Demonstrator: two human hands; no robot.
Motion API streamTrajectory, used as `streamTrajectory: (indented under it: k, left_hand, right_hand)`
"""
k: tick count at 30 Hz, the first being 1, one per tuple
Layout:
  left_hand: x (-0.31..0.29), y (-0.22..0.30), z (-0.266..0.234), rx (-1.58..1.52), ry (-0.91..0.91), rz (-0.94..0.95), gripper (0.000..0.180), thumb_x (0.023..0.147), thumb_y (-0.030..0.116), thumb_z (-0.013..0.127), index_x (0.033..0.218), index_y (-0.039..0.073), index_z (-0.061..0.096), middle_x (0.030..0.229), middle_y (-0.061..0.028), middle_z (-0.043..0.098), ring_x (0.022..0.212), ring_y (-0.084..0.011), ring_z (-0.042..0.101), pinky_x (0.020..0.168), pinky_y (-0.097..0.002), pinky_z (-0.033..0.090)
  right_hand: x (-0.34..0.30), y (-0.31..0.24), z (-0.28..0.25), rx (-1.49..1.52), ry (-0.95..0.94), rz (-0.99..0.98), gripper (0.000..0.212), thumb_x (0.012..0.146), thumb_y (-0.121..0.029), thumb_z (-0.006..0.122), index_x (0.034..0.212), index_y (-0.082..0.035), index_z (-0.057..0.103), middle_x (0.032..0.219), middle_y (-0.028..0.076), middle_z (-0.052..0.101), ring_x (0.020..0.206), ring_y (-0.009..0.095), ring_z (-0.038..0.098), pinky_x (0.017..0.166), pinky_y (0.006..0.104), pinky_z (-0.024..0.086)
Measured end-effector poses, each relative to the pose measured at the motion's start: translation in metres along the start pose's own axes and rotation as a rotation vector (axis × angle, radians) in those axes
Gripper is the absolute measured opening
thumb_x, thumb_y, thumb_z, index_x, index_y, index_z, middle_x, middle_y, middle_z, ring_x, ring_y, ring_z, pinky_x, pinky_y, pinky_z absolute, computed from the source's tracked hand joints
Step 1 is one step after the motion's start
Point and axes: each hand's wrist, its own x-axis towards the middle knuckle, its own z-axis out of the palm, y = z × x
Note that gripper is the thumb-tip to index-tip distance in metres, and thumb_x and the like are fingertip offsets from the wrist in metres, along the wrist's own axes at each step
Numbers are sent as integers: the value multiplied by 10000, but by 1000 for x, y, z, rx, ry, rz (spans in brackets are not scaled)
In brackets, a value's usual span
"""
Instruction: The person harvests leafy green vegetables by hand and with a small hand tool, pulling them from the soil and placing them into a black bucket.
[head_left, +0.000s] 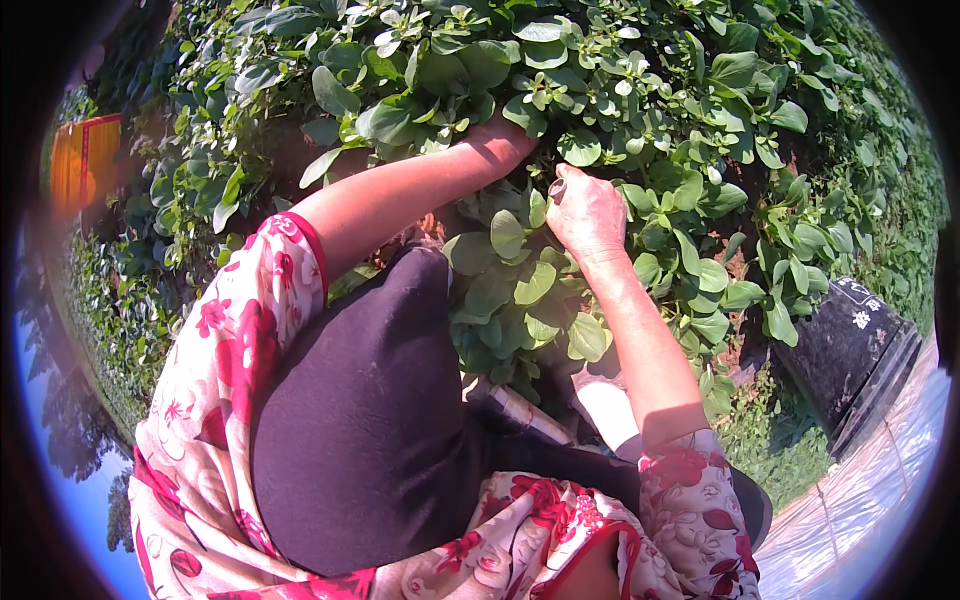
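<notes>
Broad-leaved green plants point(440, 75) grow densely in front of me, with finer, small-leaved plants point(610, 85) among them. My left hand point(508, 140) reaches in low between the leaves; foliage covers its fingers. Just to its right, my right hand point(588, 212) is closed, knuckles up, close to the plant stems. At its thumb side shows a small greyish round shape point(557, 190); whether this is a ring or the end of something gripped, I cannot make out. Larger leaves point(525, 285) hang below and between my two forearms.
My bent knee in dark trousers point(360, 400) rises beneath my left arm. A black bucket point(850, 345) with white markings leans at the right, beside pale sheeting point(850, 510). An orange-yellow panel point(85, 163) stands at the far left. Reddish soil shows between plants.
</notes>
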Motion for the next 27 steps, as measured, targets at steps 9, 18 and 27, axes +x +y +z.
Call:
streamTrajectory:
  k: [9,18,27]
  left_hand:
    - [-21,-9,10,533,-31,116,195,784,113,539,928,-3,600,793,-143,646,660,-283,673,518,-387,537]
    - [-5,24,-7,732,173,337,178,795,155,528,842,34,651,911,-167,639,725,-253,661,568,-365,528]
    - [1,-35,-26,777,264,213,304,798,100,532,1077,-14,578,923,-113,624,784,-229,618,649,-358,499]
  right_hand:
    - [-29,3,-25,-74,105,-155,332,700,-128,640,1028,-108,594,779,91,650,703,283,651,614,395,525]
    - [8,7,-52,253,287,228,258,778,-108,632,1023,-34,662,906,147,683,820,252,674,754,329,510]
    - [-8,4,-46,168,115,-10,235,769,-105,640,998,-59,662,879,145,673,809,303,656,720,348,518]
